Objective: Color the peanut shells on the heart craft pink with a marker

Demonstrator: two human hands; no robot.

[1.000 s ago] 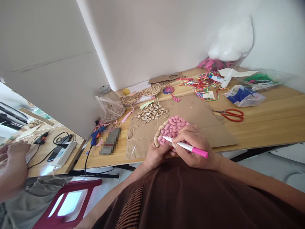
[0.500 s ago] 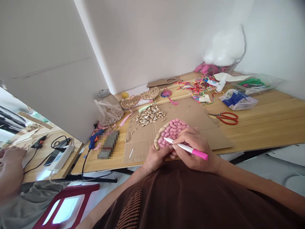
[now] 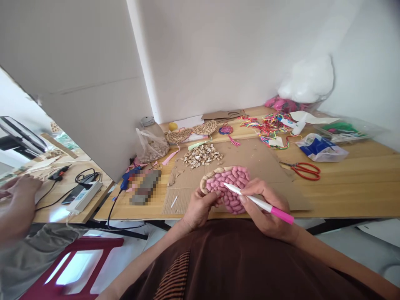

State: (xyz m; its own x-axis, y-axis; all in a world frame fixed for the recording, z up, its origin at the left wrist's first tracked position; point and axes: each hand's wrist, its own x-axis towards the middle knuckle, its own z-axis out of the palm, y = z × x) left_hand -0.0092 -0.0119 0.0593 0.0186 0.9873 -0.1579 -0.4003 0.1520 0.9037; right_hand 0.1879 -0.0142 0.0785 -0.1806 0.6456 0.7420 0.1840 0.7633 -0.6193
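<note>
The left hand (image 3: 200,206) has tilted the peanut-shell disc (image 3: 225,187) up off the cardboard (image 3: 265,158) at the desk's (image 3: 359,183) near edge, its grip pinching the near-left rim. The right hand (image 3: 265,208), grip pinching the pink marker (image 3: 259,203), now has the tip on the middle shells rather than the left rim; colouring seems nearly complete.
</note>
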